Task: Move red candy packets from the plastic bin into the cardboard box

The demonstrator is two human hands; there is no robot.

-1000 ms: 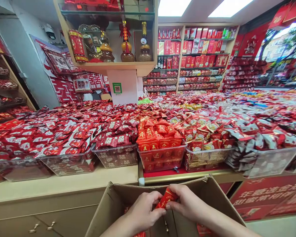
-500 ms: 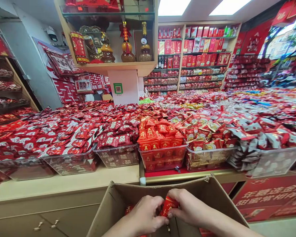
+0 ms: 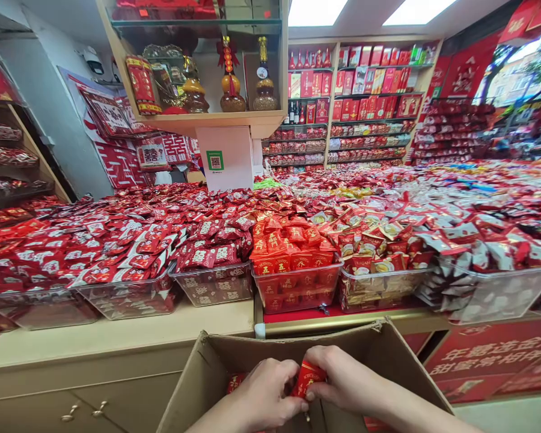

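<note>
Over an open cardboard box (image 3: 216, 361), both hands meet at a small red candy packet (image 3: 310, 377) with gold lettering. My right hand (image 3: 342, 379) is closed on the packet's right side, thumb below and fingers above. From the left, my left hand (image 3: 270, 388) is curled with thumb and fingers at the packet's left edge; its inner fingertips are partly hidden. More red packets (image 3: 235, 382) show deep inside the box, mostly covered by my left hand and wrist.
Behind the box, a clear plastic bin (image 3: 297, 288) holds similar red-and-gold packets. Other bins, such as one of maroon packets (image 3: 214, 282) and one of durian-labelled packets (image 3: 383, 288), flank it along the counter (image 3: 162, 328). A glass-shelved cabinet (image 3: 198, 120) overhangs the heaps.
Hardly anything differs. The view has shifted very slightly, and both hands keep the same grip on the candy packet over the box.
</note>
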